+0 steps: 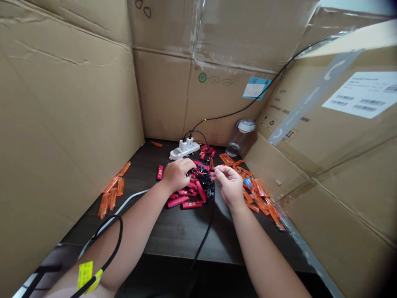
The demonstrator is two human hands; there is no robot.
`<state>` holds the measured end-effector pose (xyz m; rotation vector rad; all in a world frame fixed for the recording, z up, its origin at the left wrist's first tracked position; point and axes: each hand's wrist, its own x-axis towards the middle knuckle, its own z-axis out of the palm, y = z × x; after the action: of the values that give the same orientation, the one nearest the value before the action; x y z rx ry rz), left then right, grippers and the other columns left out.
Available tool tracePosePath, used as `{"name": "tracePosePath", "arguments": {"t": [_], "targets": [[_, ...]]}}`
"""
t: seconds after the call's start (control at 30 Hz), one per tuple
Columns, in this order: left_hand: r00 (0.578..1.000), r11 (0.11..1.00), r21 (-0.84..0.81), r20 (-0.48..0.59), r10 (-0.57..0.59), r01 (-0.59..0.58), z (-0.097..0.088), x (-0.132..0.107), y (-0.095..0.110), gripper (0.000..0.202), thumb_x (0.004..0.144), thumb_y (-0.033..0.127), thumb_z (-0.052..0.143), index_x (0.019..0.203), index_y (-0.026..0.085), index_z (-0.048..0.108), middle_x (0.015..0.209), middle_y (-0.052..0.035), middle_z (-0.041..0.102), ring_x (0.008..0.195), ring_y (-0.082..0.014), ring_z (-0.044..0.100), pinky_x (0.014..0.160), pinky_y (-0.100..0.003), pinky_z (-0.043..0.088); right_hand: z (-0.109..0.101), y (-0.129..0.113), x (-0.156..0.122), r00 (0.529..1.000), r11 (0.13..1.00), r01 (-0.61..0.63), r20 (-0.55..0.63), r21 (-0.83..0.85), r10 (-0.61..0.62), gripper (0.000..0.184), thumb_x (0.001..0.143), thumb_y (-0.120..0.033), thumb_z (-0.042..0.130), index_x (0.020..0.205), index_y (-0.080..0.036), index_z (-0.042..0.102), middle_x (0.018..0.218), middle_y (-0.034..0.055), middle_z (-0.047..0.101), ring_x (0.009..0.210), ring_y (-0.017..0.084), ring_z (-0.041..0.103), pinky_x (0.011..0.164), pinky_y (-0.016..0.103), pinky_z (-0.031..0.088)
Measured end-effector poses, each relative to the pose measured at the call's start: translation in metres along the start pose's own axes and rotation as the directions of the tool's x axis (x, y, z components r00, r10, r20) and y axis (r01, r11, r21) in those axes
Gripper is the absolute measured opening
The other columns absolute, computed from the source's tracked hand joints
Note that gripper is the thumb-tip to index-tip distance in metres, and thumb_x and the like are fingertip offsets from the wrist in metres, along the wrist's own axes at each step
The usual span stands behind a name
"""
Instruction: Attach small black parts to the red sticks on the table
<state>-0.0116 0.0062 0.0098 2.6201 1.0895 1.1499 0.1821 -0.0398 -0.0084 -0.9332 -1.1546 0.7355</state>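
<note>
Dark wood-grain tabletop [173,244] stretches ahead, boxed in by tall tan corrugated cardboard panels [68,124]. Closest to the camera, a thin black cord [120,236] loops around the person's bare left forearm [136,231], with a small bright yellow paper tag [85,275] near the wrist end of that loop. A pale grey cable [124,203] runs across the table just beside that arm, and a black cable [206,231] trails down between both forearms.

The left hand [176,176] is curled, its fingers bent down onto a heap of glossy red flat lighter bodies and small black parts [198,192]; whether it grips anything, you cannot tell. The right hand [228,186] has thumb and forefinger pressed together, pinching a small black part [212,170] just above the heap's right edge.

Translucent orange lighter bodies lie scattered to the right [259,194] and left [110,192]. Farther back stand a white power strip [184,150] with black plugs and a clear plastic bottle [240,138] with a white cap, against the cardboard.
</note>
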Motion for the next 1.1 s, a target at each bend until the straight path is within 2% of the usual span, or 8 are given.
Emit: {"name": "tracePosePath", "arguments": {"t": [0.1, 0.3, 0.4, 0.57, 0.7, 0.83, 0.97, 1.1], "targets": [[0.999, 0.995, 0.093, 0.034, -0.031, 0.028, 0.002, 0.0, -0.005, 0.033, 0.067, 0.006, 0.054, 0.091, 0.025, 0.067, 0.099, -0.0009, 0.068, 0.093, -0.0211, 0.06, 0.074, -0.03, 0.047, 0.001, 0.013, 0.004, 0.993, 0.961, 0.119, 0.009, -0.25, -0.12, 0.015, 0.076, -0.031, 0.066, 0.074, -0.018, 0.059, 0.086, 0.0064, 0.064, 0.076, 0.017, 0.063, 0.07, 0.034, 0.056], [0.982, 0.988, 0.137, 0.159, -0.097, 0.075, 0.002, 0.003, -0.01, 0.041, 0.065, 0.004, 0.053, 0.096, 0.027, 0.068, 0.107, -0.0015, 0.067, 0.097, -0.0224, 0.061, 0.076, -0.032, 0.048, 0.001, 0.027, 0.008, 0.907, 0.761, 0.395, 0.348, -0.515, -0.235, 0.014, 0.083, -0.02, 0.054, 0.076, -0.02, 0.066, 0.097, 0.0091, 0.071, 0.092, 0.02, 0.066, 0.086, 0.04, 0.053], [0.978, 0.992, 0.1, 0.185, -0.094, 0.076, 0.001, 0.003, -0.013, 0.047, 0.065, 0.005, 0.054, 0.103, 0.029, 0.067, 0.114, 0.0, 0.066, 0.101, -0.0222, 0.061, 0.081, -0.032, 0.049, -0.002, 0.028, 0.009, 0.903, 0.746, 0.412, 0.344, -0.523, -0.257, 0.016, 0.084, -0.018, 0.052, 0.081, -0.02, 0.067, 0.098, 0.0082, 0.072, 0.094, 0.02, 0.067, 0.088, 0.039, 0.053], [0.987, 0.987, 0.051, 0.049, -0.153, 0.15, 0.003, 0.0, -0.011, 0.035, 0.07, 0.009, 0.054, 0.098, 0.026, 0.066, 0.106, -0.0022, 0.068, 0.096, -0.0223, 0.063, 0.079, -0.032, 0.05, -0.006, 0.023, 0.003, 0.932, 0.769, 0.361, 0.239, -0.527, -0.273, 0.014, 0.084, -0.021, 0.054, 0.086, -0.021, 0.068, 0.091, 0.0058, 0.071, 0.088, 0.019, 0.067, 0.084, 0.036, 0.054], [0.977, 0.96, -0.226, -0.091, -0.192, 0.167, 0.007, 0.001, 0.005, 0.021, 0.074, 0.015, 0.057, 0.093, 0.022, 0.063, 0.095, -0.0026, 0.068, 0.09, -0.0186, 0.063, 0.084, -0.03, 0.048, 0.003, 0.009, -0.006, 0.959, 0.872, 0.265, 0.208, -0.412, -0.193, 0.01, 0.082, -0.026, 0.058, 0.086, -0.02, 0.066, 0.088, 0.0057, 0.069, 0.083, 0.019, 0.066, 0.08, 0.035, 0.054], [0.951, 0.791, -0.571, -0.055, -0.304, 0.22, 0.007, 0.004, 0.026, 0.029, 0.075, 0.027, 0.064, 0.102, 0.018, 0.056, 0.085, -0.0025, 0.067, 0.087, -0.0169, 0.063, 0.087, -0.032, 0.048, 0.013, -0.007, -0.014, 0.961, 0.988, 0.057, 0.275, -0.143, -0.015, 0.018, 0.08, -0.031, 0.064, 0.094, -0.02, 0.064, 0.091, 0.0054, 0.069, 0.085, 0.019, 0.066, 0.079, 0.034, 0.055], [0.93, 0.585, -0.758, 0.075, -0.359, 0.287, 0.012, 0.002, 0.036, 0.032, 0.074, 0.032, 0.067, 0.1, 0.016, 0.057, 0.095, -0.0063, 0.064, 0.095, -0.0185, 0.061, 0.085, -0.031, 0.049, 0.016, -0.011, -0.016, 0.934, 0.998, 0.014, 0.358, -0.066, 0.011, 0.023, 0.079, -0.035, 0.065, 0.098, -0.022, 0.064, 0.089, 0.0031, 0.068, 0.078, 0.017, 0.066, 0.073, 0.032, 0.056], [0.899, 0.265, -0.885, 0.292, -0.327, 0.384, 0.017, -0.002, 0.036, 0.037, 0.076, 0.034, 0.066, 0.105, 0.017, 0.054, 0.102, -0.0065, 0.061, 0.074, -0.0131, 0.062, 0.066, -0.026, 0.052, 0.019, -0.011, -0.015, 0.934, 0.997, -0.077, 0.35, 0.006, 0.071, 0.036, 0.073, -0.038, 0.071, 0.104, -0.024, 0.061, 0.082, 0.0005, 0.068, 0.064, 0.014, 0.065, 0.06, 0.029, 0.056]]}}
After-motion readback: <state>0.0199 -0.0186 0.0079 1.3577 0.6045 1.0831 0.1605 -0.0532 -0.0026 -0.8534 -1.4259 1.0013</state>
